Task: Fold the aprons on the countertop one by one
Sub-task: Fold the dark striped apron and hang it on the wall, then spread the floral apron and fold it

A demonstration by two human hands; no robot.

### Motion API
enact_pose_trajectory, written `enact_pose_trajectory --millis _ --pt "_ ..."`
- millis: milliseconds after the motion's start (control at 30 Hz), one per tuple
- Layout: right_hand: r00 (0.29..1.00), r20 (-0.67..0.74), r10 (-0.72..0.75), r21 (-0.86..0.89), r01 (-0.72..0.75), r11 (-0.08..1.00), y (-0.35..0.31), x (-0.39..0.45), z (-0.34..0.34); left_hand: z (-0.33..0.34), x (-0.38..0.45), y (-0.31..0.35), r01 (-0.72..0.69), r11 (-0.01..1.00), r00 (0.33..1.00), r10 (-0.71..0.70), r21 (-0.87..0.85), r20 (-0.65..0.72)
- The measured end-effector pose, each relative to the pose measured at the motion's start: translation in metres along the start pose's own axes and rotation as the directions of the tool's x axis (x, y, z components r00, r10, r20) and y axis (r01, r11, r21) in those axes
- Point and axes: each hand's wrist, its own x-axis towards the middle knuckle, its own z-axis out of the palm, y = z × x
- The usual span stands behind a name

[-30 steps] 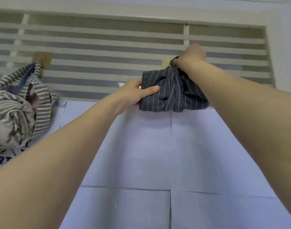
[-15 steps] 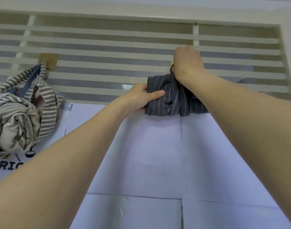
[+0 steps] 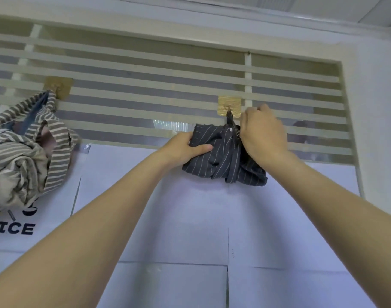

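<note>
Dark pinstriped apron (image 3: 221,156), bundled, hangs by its strap from the gold adhesive hook (image 3: 229,106) just above the right fingertips. Left hand (image 3: 183,147) grasps the bundle's left edge, thumb across the front. Right hand (image 3: 263,132) has fingers curled at the strap; actual grip not discernible. Grey striped apron (image 3: 23,156) hangs from another hook (image 3: 57,86), well left of the left fingers.

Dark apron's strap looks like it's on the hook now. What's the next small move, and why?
Probably ease the left hand off first. The dark apron has its strap over the gold hook, but the left hand grips the bundle, so the right hand should steady it until it hangs.
</note>
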Motion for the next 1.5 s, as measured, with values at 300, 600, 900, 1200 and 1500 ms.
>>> enact_pose_trajectory --millis 300,600,900,1200,1500 --pt "0.992 0.108 -0.070 0.072 0.063 0.995 0.041 -0.059 0.029 0.021 -0.008 -0.007 -0.001 0.971 0.964 0.065 0.239 -0.259" --pt "0.906 0.071 -0.416 -0.089 0.421 0.902 0.031 -0.067 0.019 0.027 -0.023 -0.002 -0.279 0.199 0.832 0.539 0.939 0.133" --pt "0.839 0.457 -0.296 0.121 0.271 0.955 0.043 -0.067 0.003 0.024 -0.031 -0.001 -0.142 0.331 0.970 0.235 0.933 0.064" --pt "0.832 0.535 -0.147 -0.152 0.266 0.952 0.035 -0.072 0.010 0.036 -0.034 0.018 0.025 0.290 0.997 0.063 0.957 -0.045" --pt "0.940 0.030 -0.341 0.039 0.340 0.940 0.021 -0.112 -0.031 0.037 -0.114 0.015 0.023 0.329 0.985 0.152 0.944 -0.077"
